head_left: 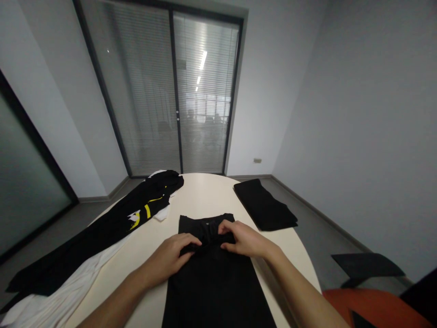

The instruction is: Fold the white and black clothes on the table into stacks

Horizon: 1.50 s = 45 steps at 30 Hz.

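Black trousers [218,287] lie flat on the table before me, their waist end pointing away. My left hand [179,253] grips the cloth at the left of the front, just below the waistband, with fingers and thumb bent around a fold. On the opposite side my right hand [244,238] pinches the same trousers near the waistband. Between the two hands the dark fabric is bunched and crumpled; its finer details are hard to make out.
A folded black garment [264,205] rests at the table's right edge. Along the left side lies a heap of black and white clothes [129,223] with yellow marks, hanging over the edge. The round pale table [201,193] stands near an orange chair [372,305] and glass panels with blinds [146,91].
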Each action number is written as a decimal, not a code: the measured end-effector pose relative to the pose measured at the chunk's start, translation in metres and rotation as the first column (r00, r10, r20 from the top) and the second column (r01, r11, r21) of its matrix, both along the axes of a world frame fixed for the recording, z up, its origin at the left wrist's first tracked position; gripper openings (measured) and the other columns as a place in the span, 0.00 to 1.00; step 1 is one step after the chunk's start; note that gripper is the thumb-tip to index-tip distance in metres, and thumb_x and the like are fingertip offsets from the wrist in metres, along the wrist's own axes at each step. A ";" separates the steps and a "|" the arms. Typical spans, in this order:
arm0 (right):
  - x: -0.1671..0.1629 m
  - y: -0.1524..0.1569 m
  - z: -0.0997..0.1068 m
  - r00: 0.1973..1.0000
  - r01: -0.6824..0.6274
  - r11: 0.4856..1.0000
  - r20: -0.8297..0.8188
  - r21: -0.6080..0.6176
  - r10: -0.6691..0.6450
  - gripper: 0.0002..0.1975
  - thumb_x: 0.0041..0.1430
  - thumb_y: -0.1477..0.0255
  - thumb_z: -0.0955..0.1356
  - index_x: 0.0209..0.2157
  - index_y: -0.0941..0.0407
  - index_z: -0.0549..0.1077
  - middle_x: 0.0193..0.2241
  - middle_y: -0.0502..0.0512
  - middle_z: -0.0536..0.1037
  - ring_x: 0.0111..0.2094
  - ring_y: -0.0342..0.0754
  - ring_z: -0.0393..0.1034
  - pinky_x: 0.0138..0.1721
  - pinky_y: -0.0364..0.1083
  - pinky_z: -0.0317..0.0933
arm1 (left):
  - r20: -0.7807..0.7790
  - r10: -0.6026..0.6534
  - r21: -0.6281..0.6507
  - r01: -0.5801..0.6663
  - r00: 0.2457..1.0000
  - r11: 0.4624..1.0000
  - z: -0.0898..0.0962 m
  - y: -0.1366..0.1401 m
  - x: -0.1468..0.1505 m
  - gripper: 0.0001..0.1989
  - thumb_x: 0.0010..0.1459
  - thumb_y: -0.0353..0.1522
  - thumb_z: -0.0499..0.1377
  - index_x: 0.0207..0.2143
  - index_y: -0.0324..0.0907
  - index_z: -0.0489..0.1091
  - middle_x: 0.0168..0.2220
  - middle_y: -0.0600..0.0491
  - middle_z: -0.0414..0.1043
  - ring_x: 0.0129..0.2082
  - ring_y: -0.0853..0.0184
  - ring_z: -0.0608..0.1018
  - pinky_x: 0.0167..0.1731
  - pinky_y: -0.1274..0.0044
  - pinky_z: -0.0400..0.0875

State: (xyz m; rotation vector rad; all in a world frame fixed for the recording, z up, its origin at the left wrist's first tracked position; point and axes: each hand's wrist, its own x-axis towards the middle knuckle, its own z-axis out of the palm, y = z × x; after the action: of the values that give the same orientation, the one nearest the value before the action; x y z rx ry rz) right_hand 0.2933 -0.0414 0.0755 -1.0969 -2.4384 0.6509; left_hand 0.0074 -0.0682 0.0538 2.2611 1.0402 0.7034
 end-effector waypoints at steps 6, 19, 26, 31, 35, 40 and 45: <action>-0.005 0.007 -0.001 0.986 0.093 0.985 -0.151 0.148 -0.070 0.16 0.62 0.73 0.67 0.52 0.50 0.69 0.46 0.54 0.78 0.48 0.50 0.71 0.51 0.48 0.61 | 0.142 0.210 0.139 -0.229 0.967 0.963 -0.004 0.018 0.005 0.12 0.64 0.35 0.54 0.46 0.49 0.74 0.47 0.53 0.78 0.48 0.62 0.78 0.53 0.71 0.68; 0.019 0.036 -0.037 0.948 0.308 0.947 0.059 0.091 -0.314 0.10 0.56 0.67 0.70 0.40 0.56 0.76 0.39 0.58 0.76 0.43 0.53 0.68 0.46 0.49 0.60 | 0.042 0.453 0.023 -0.455 0.890 0.890 -0.050 0.046 -0.020 0.23 0.54 0.36 0.60 0.53 0.42 0.68 0.45 0.46 0.76 0.44 0.57 0.78 0.46 0.66 0.71; 0.024 0.027 -0.023 0.965 0.262 0.963 -0.002 -0.058 -0.263 0.05 0.57 0.71 0.68 0.37 0.55 0.70 0.30 0.51 0.72 0.30 0.45 0.63 0.34 0.44 0.56 | 0.041 0.370 0.166 -0.371 0.928 0.914 -0.027 0.036 -0.018 0.09 0.56 0.35 0.57 0.38 0.46 0.74 0.41 0.49 0.77 0.45 0.55 0.76 0.50 0.65 0.68; 0.028 0.033 -0.021 0.926 0.233 0.972 -0.294 -0.042 -0.235 0.07 0.63 0.66 0.65 0.40 0.55 0.69 0.37 0.52 0.74 0.35 0.46 0.66 0.37 0.44 0.59 | 0.120 0.396 0.064 -0.405 0.911 0.912 -0.015 0.034 -0.012 0.11 0.63 0.39 0.52 0.43 0.46 0.69 0.40 0.52 0.77 0.40 0.60 0.79 0.42 0.71 0.70; 0.024 0.051 -0.040 0.904 0.348 0.937 -0.275 0.033 -0.326 0.09 0.64 0.65 0.64 0.42 0.54 0.70 0.38 0.53 0.75 0.34 0.46 0.67 0.38 0.45 0.60 | 0.200 0.422 0.004 -0.432 0.884 0.902 -0.029 0.051 -0.007 0.15 0.65 0.41 0.50 0.49 0.45 0.66 0.40 0.50 0.78 0.41 0.59 0.80 0.42 0.70 0.71; 0.019 0.065 -0.058 0.897 0.405 0.912 -0.222 0.071 -0.381 0.13 0.62 0.64 0.65 0.47 0.51 0.72 0.43 0.53 0.76 0.39 0.48 0.70 0.45 0.47 0.61 | 0.272 0.419 -0.078 -0.414 0.866 0.907 -0.056 0.070 -0.010 0.18 0.62 0.43 0.54 0.50 0.43 0.66 0.42 0.46 0.79 0.44 0.57 0.81 0.45 0.68 0.72; 0.017 0.068 -0.058 0.857 0.455 0.890 -0.286 0.033 -0.428 0.14 0.62 0.61 0.65 0.47 0.51 0.72 0.42 0.53 0.77 0.36 0.49 0.72 0.43 0.48 0.64 | 0.318 0.425 -0.107 -0.414 0.847 0.904 -0.060 0.073 -0.012 0.19 0.61 0.42 0.54 0.51 0.42 0.65 0.41 0.46 0.78 0.41 0.59 0.81 0.42 0.70 0.73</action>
State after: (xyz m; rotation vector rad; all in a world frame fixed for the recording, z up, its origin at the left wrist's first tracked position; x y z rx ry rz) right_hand 0.3102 0.0265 0.0179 -1.3656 -1.8711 0.4839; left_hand -0.0047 0.0043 -0.0062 1.8027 1.3719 1.1946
